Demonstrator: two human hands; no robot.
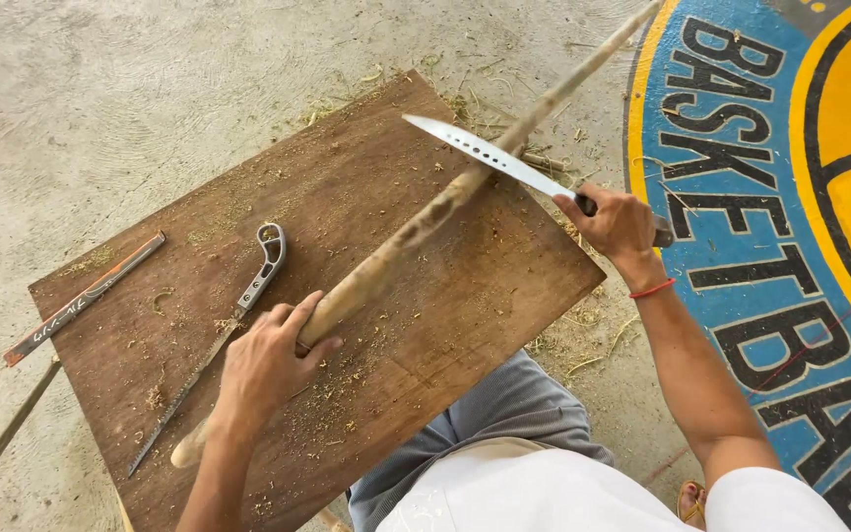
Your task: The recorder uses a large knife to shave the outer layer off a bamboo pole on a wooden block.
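Outdoor work area on a painted sports court, used as a makeshift woodworking spot. Evidence: bare concrete floor (100,89) with a large blue-and-yellow court painting (770,197) at the right; a worn wooden board (366,187) serving as bench, shavings (327,394) across it and past its far edge.
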